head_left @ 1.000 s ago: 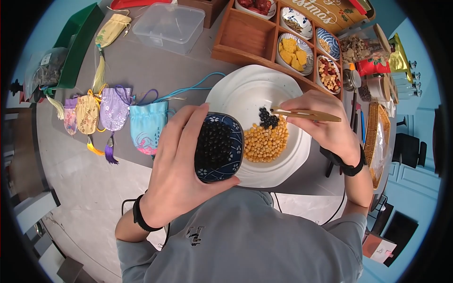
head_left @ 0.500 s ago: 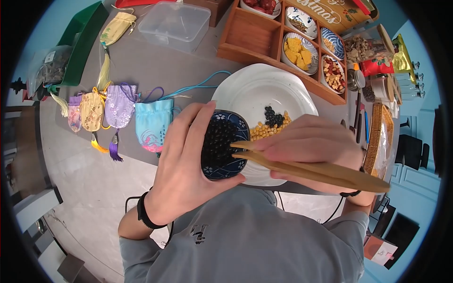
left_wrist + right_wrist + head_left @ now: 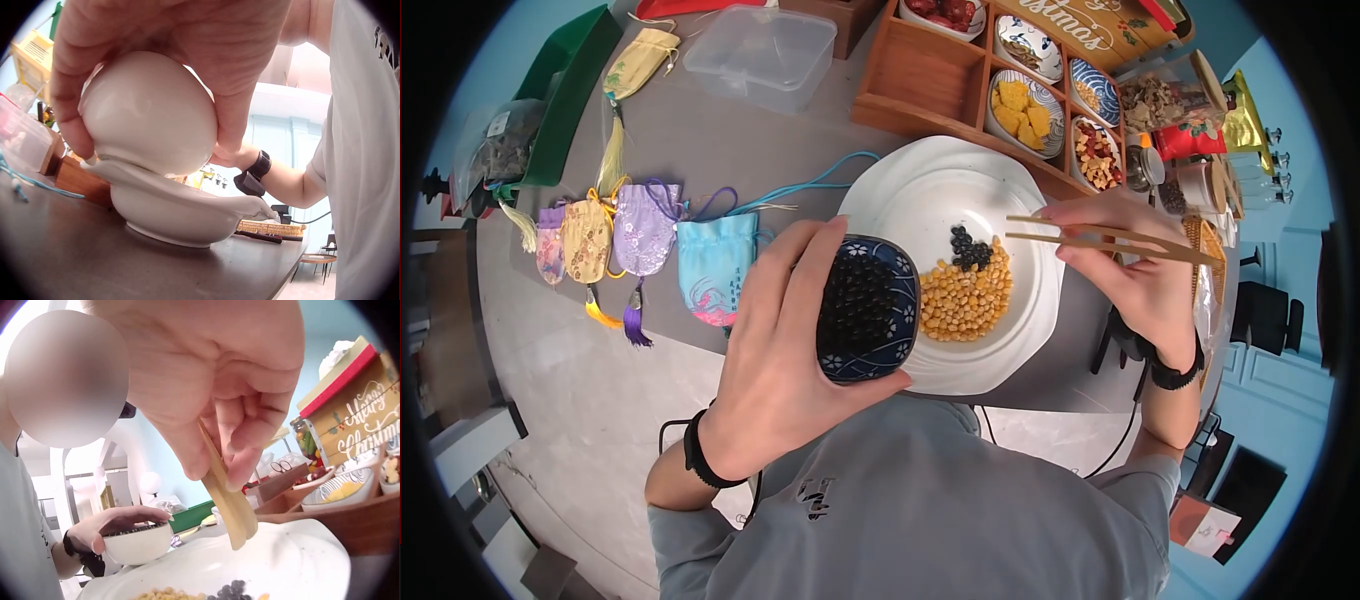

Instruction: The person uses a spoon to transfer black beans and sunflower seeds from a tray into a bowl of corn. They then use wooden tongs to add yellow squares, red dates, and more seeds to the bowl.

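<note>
My left hand (image 3: 775,345) grips a small blue-patterned bowl (image 3: 892,353) of black beans (image 3: 857,300), tilted over the left rim of a large white dish (image 3: 880,190). In the left wrist view the bowl's pale underside (image 3: 150,112) shows between thumb and fingers. Wooden tweezers (image 3: 1140,243) are pinched in my right hand (image 3: 1130,270), above the dish's right side; their tips stand a little apart with nothing seen between them. In the dish lie yellow beans (image 3: 965,300) and, behind them, a small cluster of black beans (image 3: 970,250).
A wooden compartment box (image 3: 920,75) with small filled bowls stands behind the dish. Several drawstring pouches (image 3: 715,265) lie at left, near a clear plastic container (image 3: 760,55) and a green tray (image 3: 570,110). Jars (image 3: 1165,100) and a wicker basket (image 3: 1212,250) are at right.
The right hand and tweezers went from the dish to the held bowl, then back rightward over the dish's right side. The left hand keeps its grip on the bowl, nearly still.
</note>
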A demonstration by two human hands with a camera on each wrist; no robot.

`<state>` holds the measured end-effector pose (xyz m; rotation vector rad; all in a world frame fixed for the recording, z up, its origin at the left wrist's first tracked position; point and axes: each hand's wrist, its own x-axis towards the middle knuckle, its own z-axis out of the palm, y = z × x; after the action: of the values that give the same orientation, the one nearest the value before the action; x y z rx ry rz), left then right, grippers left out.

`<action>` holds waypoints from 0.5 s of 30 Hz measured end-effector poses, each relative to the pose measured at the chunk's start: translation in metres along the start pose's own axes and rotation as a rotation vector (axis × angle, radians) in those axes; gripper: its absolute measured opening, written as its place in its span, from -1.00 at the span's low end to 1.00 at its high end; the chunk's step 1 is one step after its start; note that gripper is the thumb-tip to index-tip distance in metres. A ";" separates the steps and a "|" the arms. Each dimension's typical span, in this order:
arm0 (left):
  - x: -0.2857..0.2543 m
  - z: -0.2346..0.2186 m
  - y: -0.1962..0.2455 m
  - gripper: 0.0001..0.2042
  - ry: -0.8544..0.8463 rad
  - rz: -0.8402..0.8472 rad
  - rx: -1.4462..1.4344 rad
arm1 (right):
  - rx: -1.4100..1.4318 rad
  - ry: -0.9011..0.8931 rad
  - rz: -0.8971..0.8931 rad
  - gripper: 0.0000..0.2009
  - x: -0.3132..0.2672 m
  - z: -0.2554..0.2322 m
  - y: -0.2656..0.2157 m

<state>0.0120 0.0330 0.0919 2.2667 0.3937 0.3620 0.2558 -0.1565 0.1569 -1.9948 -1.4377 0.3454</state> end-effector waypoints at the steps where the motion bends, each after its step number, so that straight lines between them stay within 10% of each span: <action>1: 0.000 0.000 0.000 0.18 -0.002 -0.005 0.006 | -0.011 -0.028 0.028 -0.78 -0.002 0.000 0.007; 15: -0.001 0.001 -0.001 0.21 0.001 -0.001 0.024 | -0.051 -0.174 -0.024 -0.80 -0.001 0.019 0.017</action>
<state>0.0114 0.0327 0.0905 2.2898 0.4018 0.3602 0.2574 -0.1541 0.1317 -2.0281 -1.5905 0.4870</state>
